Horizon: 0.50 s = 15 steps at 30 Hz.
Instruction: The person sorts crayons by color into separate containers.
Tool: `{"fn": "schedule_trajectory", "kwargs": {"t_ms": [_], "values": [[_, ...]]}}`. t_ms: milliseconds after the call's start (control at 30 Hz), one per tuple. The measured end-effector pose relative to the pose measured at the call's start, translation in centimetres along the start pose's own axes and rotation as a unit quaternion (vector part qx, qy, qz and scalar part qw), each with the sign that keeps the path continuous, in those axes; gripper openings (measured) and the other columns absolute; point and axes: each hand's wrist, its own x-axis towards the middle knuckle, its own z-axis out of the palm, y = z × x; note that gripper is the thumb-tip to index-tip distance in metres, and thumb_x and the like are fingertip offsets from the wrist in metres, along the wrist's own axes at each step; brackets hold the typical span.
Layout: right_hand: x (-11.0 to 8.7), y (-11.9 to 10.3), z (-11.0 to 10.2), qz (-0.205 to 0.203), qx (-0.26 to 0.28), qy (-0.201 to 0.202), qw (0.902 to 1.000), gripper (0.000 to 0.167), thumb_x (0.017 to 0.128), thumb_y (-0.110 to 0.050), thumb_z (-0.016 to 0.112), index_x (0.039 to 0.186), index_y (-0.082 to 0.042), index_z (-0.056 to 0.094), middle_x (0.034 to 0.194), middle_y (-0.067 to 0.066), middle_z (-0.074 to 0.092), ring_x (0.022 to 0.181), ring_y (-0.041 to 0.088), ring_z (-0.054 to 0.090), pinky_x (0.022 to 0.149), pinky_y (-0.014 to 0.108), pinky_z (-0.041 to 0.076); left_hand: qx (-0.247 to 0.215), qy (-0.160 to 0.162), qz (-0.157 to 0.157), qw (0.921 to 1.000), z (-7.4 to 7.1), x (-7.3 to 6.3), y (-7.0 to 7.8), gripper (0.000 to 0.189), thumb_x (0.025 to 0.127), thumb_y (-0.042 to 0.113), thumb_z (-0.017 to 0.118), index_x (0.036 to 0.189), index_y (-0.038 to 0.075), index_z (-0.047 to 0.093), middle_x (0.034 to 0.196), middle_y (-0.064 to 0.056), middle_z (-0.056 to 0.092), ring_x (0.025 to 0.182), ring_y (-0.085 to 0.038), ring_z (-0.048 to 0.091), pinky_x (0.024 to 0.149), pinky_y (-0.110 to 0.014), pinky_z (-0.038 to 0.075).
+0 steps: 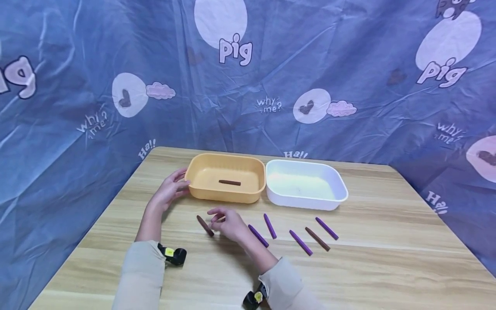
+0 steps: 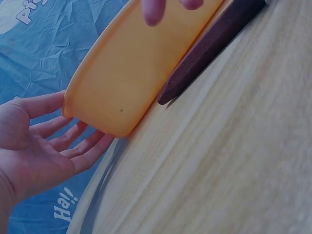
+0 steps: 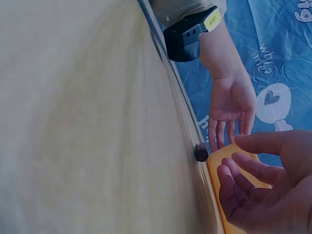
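My left hand (image 1: 170,189) rests against the left end of the yellow-orange bin (image 1: 224,196), thumb at its rim and straight fingers along the outer wall in the left wrist view. A brown crayon (image 1: 230,182) lies inside that bin. Just in front of it, my right hand (image 1: 229,224) hovers beside another brown crayon (image 1: 203,224) on the table, fingers loosely bent and holding nothing. That crayon looks large in the left wrist view (image 2: 209,51). In the right wrist view, only its end (image 3: 201,152) shows, apart from the fingertips.
A white bin (image 1: 306,202) stands right beside the yellow-orange one. To the right of my right hand lie several purple crayons (image 1: 300,242) and one more brown crayon (image 1: 317,239), scattered on the wooden table (image 1: 387,258). Blue printed cloth (image 1: 232,116) hangs behind the table and at its sides.
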Motion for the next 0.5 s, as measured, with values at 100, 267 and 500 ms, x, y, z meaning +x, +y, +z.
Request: {"fn": "schedule_trajectory", "kwargs": {"t_ms": [100,267,500], "values": [[-0.1,0.2,0.2,0.000,-0.017,0.005,0.9998,0.032,0.076,0.003,0.068,0.107,0.002,0.063,0.079,0.003,0.059,0.072,0.011,0.055,0.059,0.022,0.042,-0.003,0.000,0.000,1.0000,0.0,0.1,0.0,0.063,0.092,-0.002,0.044,0.146,0.002,0.012,0.148,-0.022,0.015,0.124,-0.043,0.030,0.099,-0.046,0.033],[-0.2,0.5,0.5,0.003,-0.043,0.003,0.9991,0.033,0.074,0.001,0.071,0.107,0.001,0.063,0.077,-0.001,0.059,0.070,0.009,0.053,0.058,0.023,0.041,-0.003,0.004,-0.004,1.0000,0.0,0.1,-0.1,0.062,0.092,-0.003,0.043,0.146,0.001,0.012,0.147,-0.023,0.016,0.124,-0.043,0.030,0.098,-0.046,0.034],[-0.2,0.7,1.1,-0.008,-0.101,0.016,0.9947,0.032,0.071,-0.002,0.074,0.102,-0.002,0.066,0.075,-0.004,0.059,0.066,0.007,0.052,0.062,0.022,0.043,-0.010,0.006,-0.009,0.9999,0.0,0.3,0.1,0.062,0.092,-0.005,0.042,0.146,0.001,0.012,0.147,-0.023,0.016,0.126,-0.042,0.029,0.099,-0.046,0.033]]}}
